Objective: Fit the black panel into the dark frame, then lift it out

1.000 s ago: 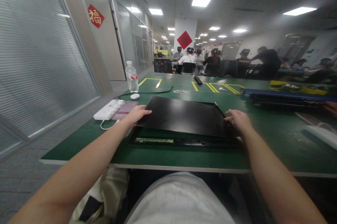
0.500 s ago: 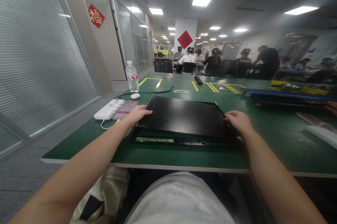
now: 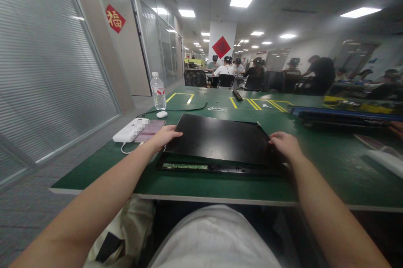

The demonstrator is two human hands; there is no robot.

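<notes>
A black flat screen panel [image 3: 217,138] lies tilted over a black frame, its near edge raised a little. My left hand [image 3: 165,136] grips the panel's left edge, thumb on top and the other fingers mostly hidden beneath. At the opposite side my right hand [image 3: 286,144] pinches the right edge between thumb and fingers. Along the near side of the frame [image 3: 239,170] a narrow green circuit board [image 3: 185,167] shows, below the panel's edge. What lies under the panel is hidden.
On the green table [image 3: 226,188], a white power bank [image 3: 129,130], a phone [image 3: 149,130], a white oval item [image 3: 161,114] and a water bottle [image 3: 158,92] stand left. Long dark parts [image 3: 340,118] lie at right, with another person's hand [image 3: 397,128] at the edge.
Almost nothing differs. Both hands keep their hold on the screen panel, which has barely shifted. At the far right, the other person's hand has moved slightly.
</notes>
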